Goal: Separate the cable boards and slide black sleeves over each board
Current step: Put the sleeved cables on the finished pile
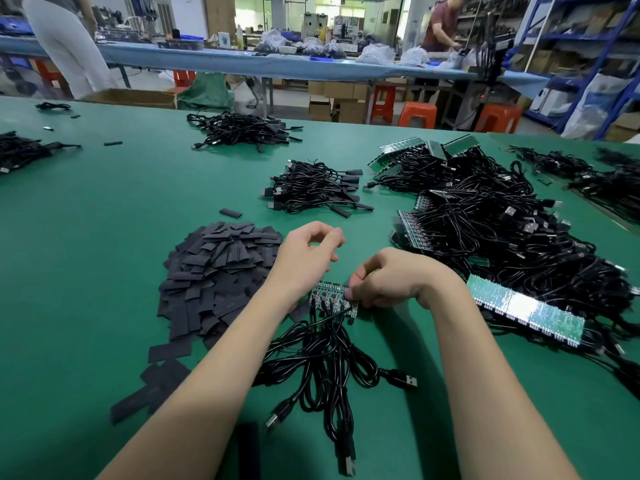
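Note:
A short strip of joined green cable boards (pixel 330 296) lies on the green table (pixel 104 209) in front of me, its black USB cables (pixel 325 362) trailing toward me. My right hand (pixel 391 277) pinches the strip's right end with thumb and fingers. My left hand (pixel 308 254) hovers just above and left of the strip, fingers curled loosely, holding nothing that I can see. A heap of flat black sleeves (pixel 218 268) sits directly to the left of my left hand.
A large tangle of cables with uncut board strips (pixel 526 306) fills the right side. A bundle of sleeved cables (pixel 315 187) lies ahead, another pile (pixel 242 129) farther back. Loose sleeves (pixel 152 386) lie near my left forearm. Two people stand at a far bench.

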Available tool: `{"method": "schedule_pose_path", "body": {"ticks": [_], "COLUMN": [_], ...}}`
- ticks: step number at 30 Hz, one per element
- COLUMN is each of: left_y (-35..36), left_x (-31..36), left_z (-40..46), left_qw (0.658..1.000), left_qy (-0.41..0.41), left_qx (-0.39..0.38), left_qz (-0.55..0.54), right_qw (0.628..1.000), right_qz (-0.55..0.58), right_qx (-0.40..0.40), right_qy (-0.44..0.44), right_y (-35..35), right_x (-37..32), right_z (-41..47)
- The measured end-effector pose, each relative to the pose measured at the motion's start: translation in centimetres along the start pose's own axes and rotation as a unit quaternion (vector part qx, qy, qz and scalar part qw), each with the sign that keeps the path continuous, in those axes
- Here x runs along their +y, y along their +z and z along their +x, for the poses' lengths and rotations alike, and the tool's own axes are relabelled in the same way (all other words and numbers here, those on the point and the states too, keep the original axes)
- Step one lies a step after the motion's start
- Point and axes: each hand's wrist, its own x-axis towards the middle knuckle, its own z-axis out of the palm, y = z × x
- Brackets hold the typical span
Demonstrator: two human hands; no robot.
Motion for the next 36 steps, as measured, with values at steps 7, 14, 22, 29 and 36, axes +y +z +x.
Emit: {"method": "schedule_pose_path", "body": {"ticks": [7,14,22,29,36], "left_y": [-2.2,-2.7,-2.8,-2.9,-3.2], "left_x": [0.4,0.3,0.7,1.3,1.3], "left_z": [0.0,-0.5,-0.9,-1.4,-1.6], "left_qw": [0.986,0.942,0.93,0.932,0.929], "left_qy": [-0.1,-0.15,-0.147,-0.124,-0.12], "left_qx": [-0.099,-0.176,-0.192,-0.216,-0.224], "left_qz": [-0.084,-0.244,-0.278,-0.263,-0.269], "right_qw": [0.953,0.882,0.865,0.84,0.829], "right_qz": [0.287,0.458,0.486,0.53,0.55], "right_qx": [0.038,-0.006,-0.04,-0.05,-0.062], "right_qy": [-0.09,-0.114,-0.118,-0.106,-0.084], "right_y": [-0.6,0.1,0.7,1.5,2.1], "right_x": [0.7,1.3,1.0,0.9,0.9], "right_z": [-0.2,0.3,0.1,0.3,0.3]}}
